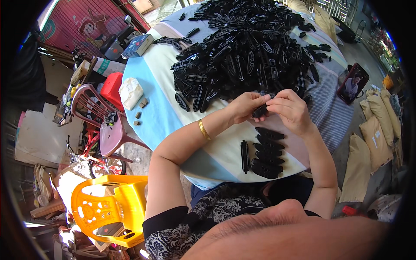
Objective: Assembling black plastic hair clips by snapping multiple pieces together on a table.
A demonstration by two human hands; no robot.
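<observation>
My left hand (246, 106), below a gold bracelet, is closed around a small black plastic piece (260, 112), mostly hidden by the fingers. From the other side my right hand (289, 111) pinches at the same piece, fingertips close to the left thumb. Just beyond both hands rises a large heap of black slotted plastic pieces (234, 56), long and oval. Nearer to me, a row of black pieces (268, 151) lies stacked side by side on the cloth. One straight black piece (245, 157) lies to the left of that row.
A striped cloth covers the round table (151, 82). Toward its left edge are a white bundle (130, 93), small brownish blocks (138, 115) and a blue box (138, 46). A phone (352, 84) stands at the right. Around it are a yellow chair (108, 208), a pink chair (108, 134) and sacks (375, 141).
</observation>
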